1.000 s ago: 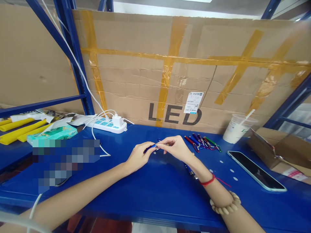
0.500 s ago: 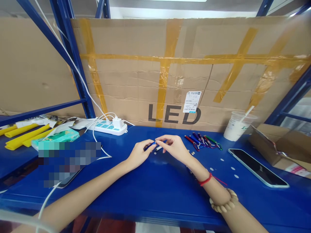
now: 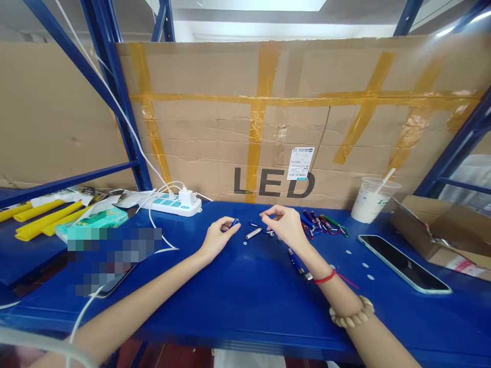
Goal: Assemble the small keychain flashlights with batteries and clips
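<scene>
My left hand (image 3: 219, 236) is curled around a small blue tube-shaped piece (image 3: 234, 223) above the blue shelf. My right hand (image 3: 284, 223) pinches something small at its fingertips, too small to name. Between the hands a silver tube piece with a blue clip (image 3: 256, 231) lies on the shelf (image 3: 238, 296). A dark blue keychain pen light (image 3: 296, 263) lies beside my right wrist. A bunch of coloured pen lights with clips (image 3: 324, 223) lies just right of my right hand.
A white power strip (image 3: 172, 204) with cables sits at the back left. A plastic cup with a straw (image 3: 372, 199), a phone (image 3: 402, 262) and an open cardboard box (image 3: 441, 232) are at the right. A teal packet (image 3: 95, 219) and yellow rolls (image 3: 42, 220) lie left. Small round discs (image 3: 363, 266) dot the shelf.
My hands, joined on one blue pen light before, have drawn apart. The blue piece stayed in my left hand and a silver piece now lies between them.
</scene>
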The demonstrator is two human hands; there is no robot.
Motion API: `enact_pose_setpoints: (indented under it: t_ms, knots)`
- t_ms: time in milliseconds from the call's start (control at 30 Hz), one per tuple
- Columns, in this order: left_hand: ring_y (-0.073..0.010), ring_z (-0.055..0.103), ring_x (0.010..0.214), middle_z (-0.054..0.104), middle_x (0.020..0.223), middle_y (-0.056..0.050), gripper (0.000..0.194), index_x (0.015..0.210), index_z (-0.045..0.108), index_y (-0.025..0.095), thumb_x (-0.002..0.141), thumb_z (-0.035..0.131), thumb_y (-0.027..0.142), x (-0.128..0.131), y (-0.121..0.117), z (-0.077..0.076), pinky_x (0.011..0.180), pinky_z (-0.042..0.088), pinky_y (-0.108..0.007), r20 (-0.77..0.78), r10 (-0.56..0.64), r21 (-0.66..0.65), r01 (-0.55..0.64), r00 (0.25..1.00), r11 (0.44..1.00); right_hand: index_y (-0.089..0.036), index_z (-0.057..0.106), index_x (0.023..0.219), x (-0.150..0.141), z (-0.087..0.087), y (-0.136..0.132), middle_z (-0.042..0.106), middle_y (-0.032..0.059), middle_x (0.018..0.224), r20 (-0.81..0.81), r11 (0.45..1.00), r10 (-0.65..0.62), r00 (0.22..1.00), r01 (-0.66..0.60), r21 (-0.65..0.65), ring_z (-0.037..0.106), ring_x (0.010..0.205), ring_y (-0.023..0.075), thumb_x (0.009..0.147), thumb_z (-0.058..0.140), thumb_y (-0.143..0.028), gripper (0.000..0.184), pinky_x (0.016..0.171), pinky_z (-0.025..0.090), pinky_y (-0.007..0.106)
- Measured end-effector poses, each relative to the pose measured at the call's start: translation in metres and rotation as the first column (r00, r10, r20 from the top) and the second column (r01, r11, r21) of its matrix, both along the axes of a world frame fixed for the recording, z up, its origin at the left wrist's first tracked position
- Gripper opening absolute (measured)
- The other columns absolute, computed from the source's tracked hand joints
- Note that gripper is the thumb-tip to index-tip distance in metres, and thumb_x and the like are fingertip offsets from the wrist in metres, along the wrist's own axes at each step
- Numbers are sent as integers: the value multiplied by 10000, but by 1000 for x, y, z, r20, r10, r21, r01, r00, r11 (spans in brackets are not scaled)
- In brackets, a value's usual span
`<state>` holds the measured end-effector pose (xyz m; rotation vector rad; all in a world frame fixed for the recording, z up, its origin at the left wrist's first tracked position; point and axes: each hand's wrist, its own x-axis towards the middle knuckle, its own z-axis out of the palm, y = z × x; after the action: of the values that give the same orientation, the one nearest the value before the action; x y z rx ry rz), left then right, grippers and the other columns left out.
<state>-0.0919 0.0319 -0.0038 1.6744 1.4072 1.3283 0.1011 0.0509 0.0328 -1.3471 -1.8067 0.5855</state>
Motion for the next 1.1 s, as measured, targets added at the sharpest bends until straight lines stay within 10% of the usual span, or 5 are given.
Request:
enact_pose_setpoints:
  t_ms: [467,1100]
  knots:
    - [-130,593,698,586,826,-35,274,846,615,141,712,631,378,11,-11,-5,626,464,-236,14,-181,93,179,983,979,-19,647,957,-8,-14,0,463,71,962,-24,898,437,899,-434,72,444,579,-72,792,560,-527,541,517,370,-39]
    - [-103,548,731,600,809,0,227,889,536,158,888,357,298,7,-18,-6,712,408,-206,-255,-313,124,352,915,928,-50,657,908,-10,-21,-1,487,30,864,69,954,298,952,-294,-66,418,576,-82,786,605,-414,388,514,297,-40]
